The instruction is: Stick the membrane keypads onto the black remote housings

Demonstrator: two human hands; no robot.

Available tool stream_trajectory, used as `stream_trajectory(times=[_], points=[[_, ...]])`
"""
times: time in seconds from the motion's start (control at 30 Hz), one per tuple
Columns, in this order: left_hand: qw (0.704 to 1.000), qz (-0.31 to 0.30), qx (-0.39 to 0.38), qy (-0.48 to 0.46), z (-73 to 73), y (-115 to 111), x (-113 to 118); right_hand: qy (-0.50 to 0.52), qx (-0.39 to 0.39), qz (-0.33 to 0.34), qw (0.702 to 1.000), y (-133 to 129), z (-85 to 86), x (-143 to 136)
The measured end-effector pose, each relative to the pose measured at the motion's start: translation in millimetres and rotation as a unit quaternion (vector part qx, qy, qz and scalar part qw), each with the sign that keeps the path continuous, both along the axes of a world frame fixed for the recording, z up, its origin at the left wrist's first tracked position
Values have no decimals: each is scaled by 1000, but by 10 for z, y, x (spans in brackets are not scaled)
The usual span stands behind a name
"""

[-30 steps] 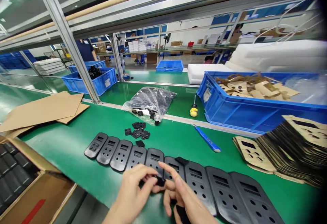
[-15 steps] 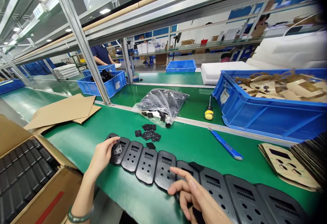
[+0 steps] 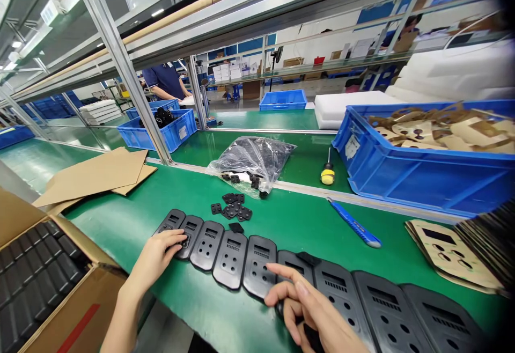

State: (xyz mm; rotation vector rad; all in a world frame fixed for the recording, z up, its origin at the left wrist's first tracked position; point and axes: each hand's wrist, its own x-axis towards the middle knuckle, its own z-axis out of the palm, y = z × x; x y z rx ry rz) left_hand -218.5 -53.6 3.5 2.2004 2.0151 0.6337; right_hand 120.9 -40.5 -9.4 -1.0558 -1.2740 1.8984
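A row of black plastic panels (image 3: 229,259) with slots and round holes lies across the green bench. My left hand (image 3: 155,254) rests its fingertips on a small black four-dot pad on the second panel from the left. Over the panels in the middle is my right hand (image 3: 306,302), index finger stretched out and the other fingers curled round something black, largely hidden in the palm. Small black pads (image 3: 233,208) lie in a loose pile behind the row. Another dark pad (image 3: 308,258) sits on the panels' upper edge.
An open carton (image 3: 80,299) of black parts stands at the left, near flat cardboard (image 3: 92,176). Behind are a clear bag (image 3: 257,157), a screwdriver (image 3: 328,173), a blue cutter (image 3: 354,224) and a blue bin (image 3: 418,176). Tan plates (image 3: 446,254) lie right. A person (image 3: 164,80) works beyond.
My left hand has moved down from the top of the second panel onto its small pad, uncovering the leftmost panel. My right hand stays nearly still. The camera view has shifted slightly.
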Motion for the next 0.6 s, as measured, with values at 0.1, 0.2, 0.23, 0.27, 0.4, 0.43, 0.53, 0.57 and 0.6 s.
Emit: stream_trajectory(times=[0.1,0.2,0.23,0.27,0.4,0.43,0.53,0.57,0.6], points=[[1000,-11,8,7,-36,15,1,-6,3,0,1000,-8,6,-8],[1000,-20,19,7,-79,38,1,-26,28,5,999,-13,67,1],[999,-25,21,6,-90,43,-3,-48,63,13,997,-6,95,15],[999,-30,24,4,-97,46,-8,-81,116,23,990,10,121,35],[999,-25,44,-10,-77,25,7,-275,375,4,885,175,128,190],[998,-9,52,-24,-59,12,31,-335,414,-26,846,235,99,239],[993,43,71,-81,7,-27,167,-488,459,-88,737,411,-8,365],[991,49,74,-99,25,-35,232,-509,461,-89,722,454,-28,391],[989,49,77,-114,36,-40,307,-506,462,-90,722,486,-33,407]])
